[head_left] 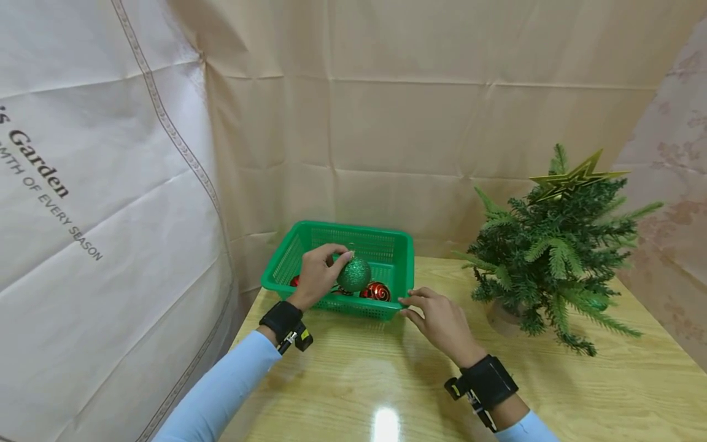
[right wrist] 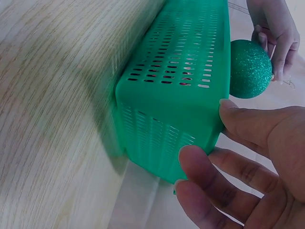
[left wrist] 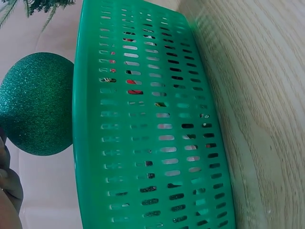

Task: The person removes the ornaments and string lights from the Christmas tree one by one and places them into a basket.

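A glittery green Christmas ball (head_left: 356,275) hangs from my left hand (head_left: 316,277), which pinches it by its top cap. The ball is above the green plastic basket (head_left: 402,242), and in the left wrist view the ball (left wrist: 39,104) shows past the basket's rim. Inside the basket, a shiny red ball with a gold swirl (head_left: 377,291) lies by the near wall; others are partly hidden behind that wall and my left hand. My right hand (head_left: 439,316) grips the basket's near right corner, thumb (right wrist: 245,121) at the rim and fingers by the end wall.
To the right stands a small artificial Christmas tree (head_left: 552,258) with a gold star (head_left: 577,178) at its top. The basket sits on a light wooden table (head_left: 353,380), close to the beige cloth (head_left: 386,135) at the back. A white printed cloth (head_left: 110,184) hangs on the left.
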`<state>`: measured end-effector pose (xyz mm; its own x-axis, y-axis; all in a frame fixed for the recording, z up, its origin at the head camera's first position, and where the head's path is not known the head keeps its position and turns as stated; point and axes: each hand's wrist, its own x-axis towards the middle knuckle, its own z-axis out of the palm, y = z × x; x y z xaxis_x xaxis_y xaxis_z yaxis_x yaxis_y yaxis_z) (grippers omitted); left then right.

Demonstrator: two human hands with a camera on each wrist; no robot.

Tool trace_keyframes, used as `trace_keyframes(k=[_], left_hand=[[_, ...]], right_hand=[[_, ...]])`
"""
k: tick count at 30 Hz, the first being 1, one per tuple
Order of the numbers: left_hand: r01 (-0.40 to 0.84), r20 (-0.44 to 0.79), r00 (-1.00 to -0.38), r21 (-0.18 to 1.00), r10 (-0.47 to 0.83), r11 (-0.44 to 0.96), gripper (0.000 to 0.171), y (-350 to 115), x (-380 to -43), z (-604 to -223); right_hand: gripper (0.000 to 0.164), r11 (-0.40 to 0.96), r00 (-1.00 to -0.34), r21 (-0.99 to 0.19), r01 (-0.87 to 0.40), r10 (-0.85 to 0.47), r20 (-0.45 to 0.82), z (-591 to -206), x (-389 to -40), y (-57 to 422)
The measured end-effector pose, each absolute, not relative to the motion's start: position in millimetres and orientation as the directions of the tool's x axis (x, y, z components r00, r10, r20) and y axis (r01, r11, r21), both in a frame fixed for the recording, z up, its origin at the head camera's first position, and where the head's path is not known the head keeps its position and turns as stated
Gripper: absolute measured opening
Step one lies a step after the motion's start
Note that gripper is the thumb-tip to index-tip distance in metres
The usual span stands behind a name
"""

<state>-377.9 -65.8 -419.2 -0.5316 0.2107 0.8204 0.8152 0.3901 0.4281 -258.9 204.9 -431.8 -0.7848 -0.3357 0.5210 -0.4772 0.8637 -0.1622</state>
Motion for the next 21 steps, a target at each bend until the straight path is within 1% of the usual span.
trace_keyframes(k=[8,15,21], left_hand=[[0.794,0.805,-0.556,0.44,0.208,0.419,0.01,-69.3,-378.1,-421.0],[0.782,0.8,-0.567,0.446,0.199,0.436,0.011,-72.0,-377.9,-421.5],[0.766,0.792,-0.579,0.446,0.196,0.462,0.011,-74.6,-379.3,-421.8]], right_hand=[[0.022,0.86,-0.793,-0.185,-0.476,-0.328,0.513,-430.9,-260.6,205.7],[0.023,0.867,-0.782,-0.164,-0.47,-0.323,0.533,-433.8,-263.9,207.0],[0.021,0.878,-0.786,-0.165,-0.449,-0.3,0.541,-436.2,-264.9,205.2]])
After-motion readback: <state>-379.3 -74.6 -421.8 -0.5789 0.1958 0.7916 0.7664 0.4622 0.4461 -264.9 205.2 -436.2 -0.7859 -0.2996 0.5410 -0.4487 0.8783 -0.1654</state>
